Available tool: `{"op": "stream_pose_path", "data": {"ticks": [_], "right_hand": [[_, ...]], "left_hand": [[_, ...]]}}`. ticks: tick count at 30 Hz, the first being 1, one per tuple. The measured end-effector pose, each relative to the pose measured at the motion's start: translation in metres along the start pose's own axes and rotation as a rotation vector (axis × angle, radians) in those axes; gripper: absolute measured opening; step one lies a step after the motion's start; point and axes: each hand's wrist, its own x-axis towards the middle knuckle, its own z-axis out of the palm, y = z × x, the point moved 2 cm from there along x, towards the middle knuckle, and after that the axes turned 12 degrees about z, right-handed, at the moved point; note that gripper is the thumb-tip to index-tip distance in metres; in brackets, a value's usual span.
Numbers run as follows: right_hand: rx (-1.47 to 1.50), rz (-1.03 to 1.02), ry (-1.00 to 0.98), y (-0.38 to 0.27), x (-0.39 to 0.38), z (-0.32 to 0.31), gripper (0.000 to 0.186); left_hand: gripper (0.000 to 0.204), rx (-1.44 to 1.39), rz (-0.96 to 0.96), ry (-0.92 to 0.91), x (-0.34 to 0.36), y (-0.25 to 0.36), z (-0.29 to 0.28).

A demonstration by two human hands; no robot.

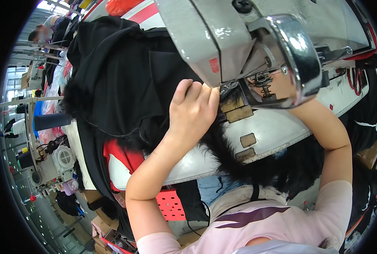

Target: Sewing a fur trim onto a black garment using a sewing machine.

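A pale sewing machine head with a chrome guard fills the upper right. Beneath it, a black garment edged with black fur trim spreads over the white table. My left hand is closed on the garment close beside the needle area, fingers curled and tips partly out of sight under the machine. On the other side, my right hand reaches in behind the chrome guard. Its fingers are hidden by machine parts, so what they hold does not show.
Red-handled scissors lie at the table's right. Fur trim hangs over the front edge towards my lap. Red cloth pokes out under the garment. Another machine with a motor stands at left, and a person is farther back.
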Motion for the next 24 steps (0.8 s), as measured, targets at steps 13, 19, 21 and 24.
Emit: {"op": "stream_pose_path", "data": {"ticks": [13,19,21,24], "right_hand": [[-0.078,-0.015,0.156,0.004,-0.001,0.012,0.007],[-0.104,-0.073,0.036,-0.003,0.001,0.006,0.006],[-0.118,-0.166,0.059,-0.011,0.003,-0.007,0.006],[0.04,-0.127,0.033,-0.013,0.003,-0.022,0.003]], "left_hand": [[0.007,0.017,0.01,0.009,-0.001,-0.002,-0.004],[0.023,0.036,-0.054,-0.133,-0.005,0.002,-0.011],[0.023,0.066,-0.106,-0.123,-0.008,0.002,-0.012],[0.023,0.071,-0.08,-0.073,-0.003,0.008,-0.008]]}}
